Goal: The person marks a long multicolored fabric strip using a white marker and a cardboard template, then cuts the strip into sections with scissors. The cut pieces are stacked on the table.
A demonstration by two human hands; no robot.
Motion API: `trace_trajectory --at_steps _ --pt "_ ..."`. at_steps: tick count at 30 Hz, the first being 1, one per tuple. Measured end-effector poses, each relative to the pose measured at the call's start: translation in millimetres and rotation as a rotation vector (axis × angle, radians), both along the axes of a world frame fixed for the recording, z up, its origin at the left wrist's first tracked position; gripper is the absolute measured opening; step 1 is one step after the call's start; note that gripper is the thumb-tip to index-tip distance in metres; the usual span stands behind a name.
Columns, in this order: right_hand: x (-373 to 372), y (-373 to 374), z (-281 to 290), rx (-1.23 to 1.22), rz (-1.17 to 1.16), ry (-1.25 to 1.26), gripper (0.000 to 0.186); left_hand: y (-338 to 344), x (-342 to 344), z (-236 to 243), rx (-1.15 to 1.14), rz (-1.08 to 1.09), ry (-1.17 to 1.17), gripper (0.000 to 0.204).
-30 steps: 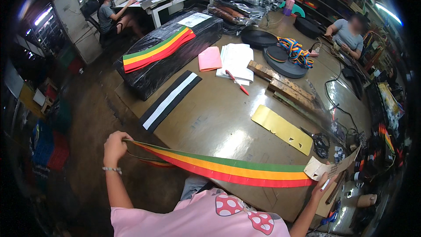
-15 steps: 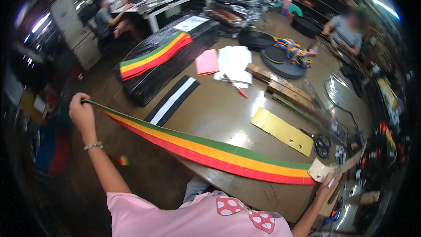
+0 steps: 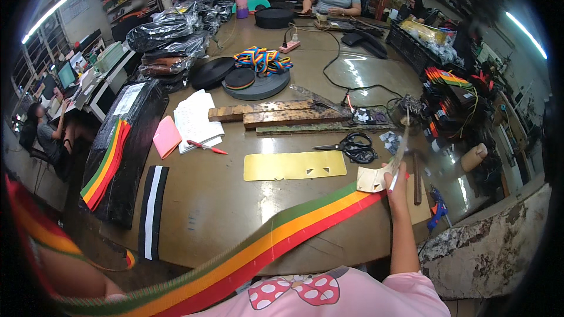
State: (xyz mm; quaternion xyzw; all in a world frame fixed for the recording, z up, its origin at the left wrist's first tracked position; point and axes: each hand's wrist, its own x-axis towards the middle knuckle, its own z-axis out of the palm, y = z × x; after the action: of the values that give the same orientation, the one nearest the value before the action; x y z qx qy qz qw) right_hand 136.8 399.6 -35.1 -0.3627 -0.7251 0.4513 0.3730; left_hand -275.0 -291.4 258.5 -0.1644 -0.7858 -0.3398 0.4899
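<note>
One right hand [image 3: 397, 186] pinches striped strap [image 3: 282, 232] and pale card [image 3: 370, 179], left hand out of sight; a hard tug could skew them!

Striped webbing [image 3: 282, 229] is woven in matt cloth; tabletop [image 3: 211, 199] is finished pretty glossy; long package [image 3: 141, 147] wrapped in shiny plastic.

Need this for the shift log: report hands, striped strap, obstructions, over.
Right hand holds pale card at one end of striped strap. Left hand out of view. Strap spans toward lower left. Scissors, yellow template beyond strap, not touching it.
</note>
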Motion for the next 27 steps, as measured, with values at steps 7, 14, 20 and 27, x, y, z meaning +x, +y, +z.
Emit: trace_trajectory --at_steps 7,14,20,27 --pt "3.6 0.3 -1.1 -0.084 0.01 0.066 0.048 124.3 -37.4 58.7 -0.046 -0.297 -0.137 0.013" --pt "15.5 1.1 -4.6 -0.167 0.04 0.328 0.029 184.0 -70.0 110.0 0.08 -0.567 -0.192 0.021" --pt "12.4 2.4 -10.8 -0.057 -0.072 0.214 0.04 171.3 -97.6 132.9 0.274 -1.039 -0.259 0.029" --pt "3.3 -10.9 2.1 0.324 -0.241 -0.056 0.032 164.3 -130.0 80.7 0.196 -1.328 -0.5 0.04"
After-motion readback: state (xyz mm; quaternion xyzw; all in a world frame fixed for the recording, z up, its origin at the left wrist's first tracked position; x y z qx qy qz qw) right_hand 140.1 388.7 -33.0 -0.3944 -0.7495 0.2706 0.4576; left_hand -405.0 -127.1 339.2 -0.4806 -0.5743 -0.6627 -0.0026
